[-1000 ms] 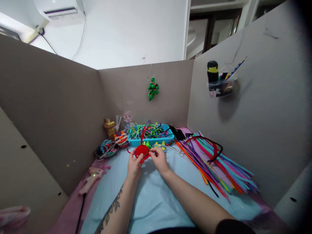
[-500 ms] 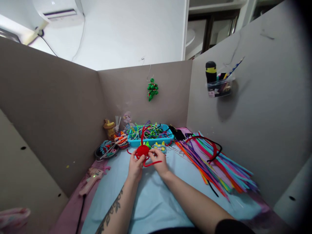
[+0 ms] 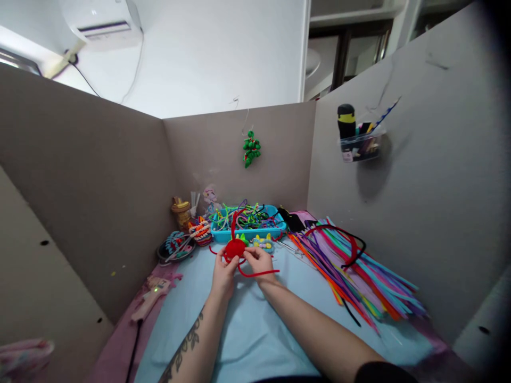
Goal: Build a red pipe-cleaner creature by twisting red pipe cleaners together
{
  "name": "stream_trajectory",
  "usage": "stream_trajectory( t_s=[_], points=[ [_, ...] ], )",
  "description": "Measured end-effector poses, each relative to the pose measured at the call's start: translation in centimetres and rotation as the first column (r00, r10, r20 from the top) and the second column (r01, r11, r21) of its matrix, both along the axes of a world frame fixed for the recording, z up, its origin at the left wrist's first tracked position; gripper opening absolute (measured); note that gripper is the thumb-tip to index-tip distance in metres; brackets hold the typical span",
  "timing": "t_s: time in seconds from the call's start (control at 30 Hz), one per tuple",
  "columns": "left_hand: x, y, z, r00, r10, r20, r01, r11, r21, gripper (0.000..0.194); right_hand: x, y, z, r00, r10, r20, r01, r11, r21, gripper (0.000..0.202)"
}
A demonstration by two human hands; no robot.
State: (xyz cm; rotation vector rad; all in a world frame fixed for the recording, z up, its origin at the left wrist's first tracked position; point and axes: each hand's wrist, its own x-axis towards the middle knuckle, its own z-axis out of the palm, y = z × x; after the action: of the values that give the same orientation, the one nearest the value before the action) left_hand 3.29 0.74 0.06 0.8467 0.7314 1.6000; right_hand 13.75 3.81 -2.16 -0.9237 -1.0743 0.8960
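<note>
A round red pipe-cleaner piece (image 3: pixel 235 248) is held up over the light blue cloth, with loose red ends sticking up, left and right. My left hand (image 3: pixel 224 271) is closed on its left and lower side, the thumb at the bottom edge. At the right side, my right hand (image 3: pixel 259 261) pinches the piece's edge between thumb and fingers; whether it grips the body or a loose strand is too small to tell. One long red strand (image 3: pixel 259 274) runs to the right across my right hand.
Behind stands a blue tray (image 3: pixel 249 233) of tangled pipe-cleaner scraps, with small green and yellow pieces before it. Bundled pipe cleaners (image 3: pixel 355 271) lie right. At left are a dark bowl (image 3: pixel 175 254) and a pink glue gun (image 3: pixel 151 298). Grey panels (image 3: pixel 239 181) enclose the table.
The long loose red strand now reaches farther right and sits lower. My fingers have shifted slightly on the red piece. The whole view has tilted a little.
</note>
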Motion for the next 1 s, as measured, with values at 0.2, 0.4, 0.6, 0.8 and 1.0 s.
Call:
stream_trajectory(
  t_s=[0.2, 0.4, 0.6, 0.8, 1.0],
  points=[
    [-0.1, 0.2, -0.4, 0.999, -0.010, -0.041, 0.010, 1.000, 0.013, 0.062, -0.1, 0.5, -0.6, 0.996, -0.001, -0.090, -0.003, 0.999, -0.043, 0.021],
    [-0.2, 0.3, -0.6, 0.998, -0.011, -0.063, 0.012, 1.000, 0.010, 0.067, 0.3, 0.4, -0.5, 0.999, -0.015, -0.033, 0.016, 0.999, 0.036, 0.015],
    [0.0, 0.3, -0.7, 0.995, -0.045, -0.092, 0.045, 0.999, -0.001, 0.067, 0.8, 0.1, 0.4, 0.998, 0.061, 0.015, -0.062, 0.997, 0.034, 0.022],
    [-0.1, 0.4, -0.5, 0.999, -0.038, -0.014, 0.038, 0.999, -0.020, 0.063, 0.8, 0.1, 0.3, 0.990, 0.128, -0.054, -0.130, 0.991, -0.033, 0.018],
    [-0.5, 0.7, -0.7, 0.997, 0.068, 0.039, -0.067, 0.998, -0.023, 0.059, -0.2, -1.7, 0.8, 0.997, 0.059, 0.059, -0.064, 0.993, 0.094, 0.024]
  ],
)
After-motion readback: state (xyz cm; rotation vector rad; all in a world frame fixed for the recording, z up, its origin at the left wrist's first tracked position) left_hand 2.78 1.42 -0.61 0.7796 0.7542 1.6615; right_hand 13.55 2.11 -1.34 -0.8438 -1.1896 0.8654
